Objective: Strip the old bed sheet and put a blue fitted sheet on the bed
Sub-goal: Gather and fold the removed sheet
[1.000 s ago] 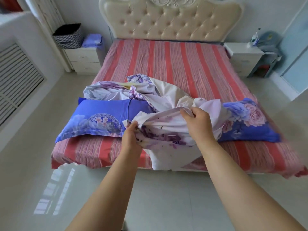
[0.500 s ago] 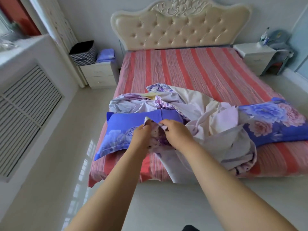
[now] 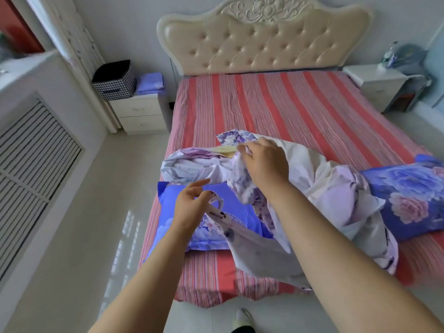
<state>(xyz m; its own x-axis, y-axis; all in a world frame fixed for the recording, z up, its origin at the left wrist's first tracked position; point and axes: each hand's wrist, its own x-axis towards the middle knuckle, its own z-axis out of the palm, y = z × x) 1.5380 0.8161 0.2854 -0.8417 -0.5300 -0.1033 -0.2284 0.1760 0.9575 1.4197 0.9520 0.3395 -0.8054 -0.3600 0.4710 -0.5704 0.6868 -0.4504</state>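
Both grips — left hand, right hand — on one floral quilt.

1. We see a home bedroom: a double bed under a red striped sheet, backed by a cream tufted headboard.
2. We note white nightstands on both sides of it, the left one carrying a checked storage basket and folded blue cloth.
3. We find floral pillows and crumpled bedding on the mattress, with pale floor tiles around it.
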